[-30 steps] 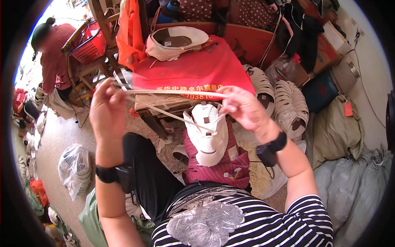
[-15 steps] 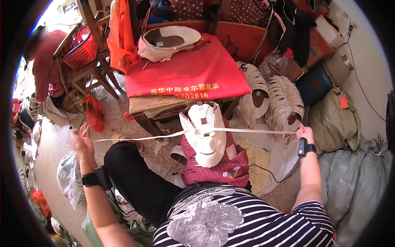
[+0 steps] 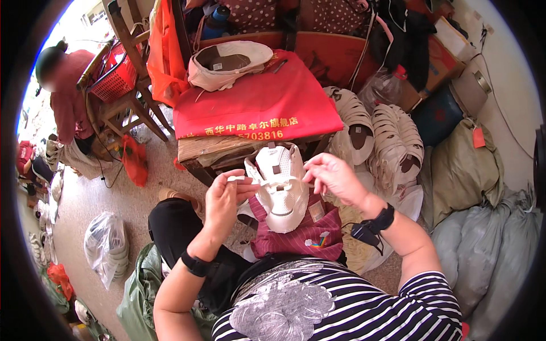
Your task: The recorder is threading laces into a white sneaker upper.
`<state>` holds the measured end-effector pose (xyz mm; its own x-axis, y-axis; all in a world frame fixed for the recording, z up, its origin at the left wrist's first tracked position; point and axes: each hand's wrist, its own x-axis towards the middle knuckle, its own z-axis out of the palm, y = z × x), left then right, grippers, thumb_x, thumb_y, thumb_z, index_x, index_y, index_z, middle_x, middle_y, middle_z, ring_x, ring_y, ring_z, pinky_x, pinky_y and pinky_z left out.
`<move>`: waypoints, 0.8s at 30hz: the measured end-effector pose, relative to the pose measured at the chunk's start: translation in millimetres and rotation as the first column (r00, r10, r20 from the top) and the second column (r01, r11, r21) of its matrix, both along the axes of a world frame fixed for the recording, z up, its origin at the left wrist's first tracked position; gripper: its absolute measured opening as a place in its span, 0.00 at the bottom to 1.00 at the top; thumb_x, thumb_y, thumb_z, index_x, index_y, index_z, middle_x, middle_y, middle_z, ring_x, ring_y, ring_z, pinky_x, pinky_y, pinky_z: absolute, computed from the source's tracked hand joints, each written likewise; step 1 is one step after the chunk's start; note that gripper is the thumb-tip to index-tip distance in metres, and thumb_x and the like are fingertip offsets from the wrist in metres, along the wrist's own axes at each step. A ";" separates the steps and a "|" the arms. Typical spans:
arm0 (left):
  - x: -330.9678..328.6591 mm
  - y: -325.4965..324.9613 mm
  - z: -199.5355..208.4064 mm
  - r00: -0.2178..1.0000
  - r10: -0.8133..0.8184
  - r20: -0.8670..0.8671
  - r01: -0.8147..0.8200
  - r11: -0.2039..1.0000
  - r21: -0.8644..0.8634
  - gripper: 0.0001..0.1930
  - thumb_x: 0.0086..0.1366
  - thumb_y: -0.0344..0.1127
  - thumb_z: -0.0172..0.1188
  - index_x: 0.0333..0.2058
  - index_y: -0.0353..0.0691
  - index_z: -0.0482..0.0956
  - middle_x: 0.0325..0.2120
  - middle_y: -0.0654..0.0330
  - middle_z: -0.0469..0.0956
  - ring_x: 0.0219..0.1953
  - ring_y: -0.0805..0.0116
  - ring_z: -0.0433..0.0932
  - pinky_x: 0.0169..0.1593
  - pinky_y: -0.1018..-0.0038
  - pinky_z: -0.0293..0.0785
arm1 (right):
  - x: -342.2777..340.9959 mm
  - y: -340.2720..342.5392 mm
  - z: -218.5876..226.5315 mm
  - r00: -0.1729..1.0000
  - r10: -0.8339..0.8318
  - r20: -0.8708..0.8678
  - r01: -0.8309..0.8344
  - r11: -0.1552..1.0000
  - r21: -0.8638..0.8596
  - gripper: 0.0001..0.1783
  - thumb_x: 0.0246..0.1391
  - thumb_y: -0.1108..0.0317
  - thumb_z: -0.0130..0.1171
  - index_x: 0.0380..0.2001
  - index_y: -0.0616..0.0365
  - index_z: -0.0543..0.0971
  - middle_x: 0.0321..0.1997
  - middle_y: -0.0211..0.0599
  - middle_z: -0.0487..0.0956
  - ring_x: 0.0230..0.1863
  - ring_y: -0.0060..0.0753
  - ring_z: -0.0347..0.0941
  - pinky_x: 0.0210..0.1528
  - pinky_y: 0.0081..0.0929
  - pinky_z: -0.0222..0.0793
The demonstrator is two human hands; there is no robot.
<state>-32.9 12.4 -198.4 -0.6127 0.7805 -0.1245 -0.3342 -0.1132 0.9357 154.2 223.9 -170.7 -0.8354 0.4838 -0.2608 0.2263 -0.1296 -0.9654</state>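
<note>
A white shoe upper (image 3: 281, 190) rests on a striped maroon cloth (image 3: 298, 236) over my lap. My left hand (image 3: 224, 199) pinches the end of a white lace (image 3: 236, 179) just left of the upper. Fingers of my right hand (image 3: 333, 176) are pinched on the lace at the upper's right edge. The lace runs across the upper between both hands. A black band sits on each wrist.
A low wooden table (image 3: 219, 150) with a red cloth (image 3: 256, 108) carries more white uppers (image 3: 227, 62). Stacks of white uppers (image 3: 392, 142) lie at right beside grey-green sacks (image 3: 472, 170). Another person (image 3: 65, 102) sits far left near a wooden chair (image 3: 122, 96). A clear bag (image 3: 108, 247) lies on the floor.
Half a second ago my arms were spread wide, pulling the lace taut. Both hands have come back in to the upper.
</note>
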 end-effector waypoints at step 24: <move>20.0 8.9 5.4 0.941 -0.337 -0.036 0.281 0.834 -0.475 0.15 0.66 0.37 0.44 0.26 0.36 0.77 0.16 0.62 0.74 0.18 0.75 0.72 0.23 0.78 0.66 | -39.5 -11.4 22.2 0.917 0.257 0.305 -0.371 0.274 0.887 0.10 0.52 0.62 0.58 0.24 0.58 0.77 0.23 0.45 0.78 0.29 0.52 0.76 0.33 0.46 0.71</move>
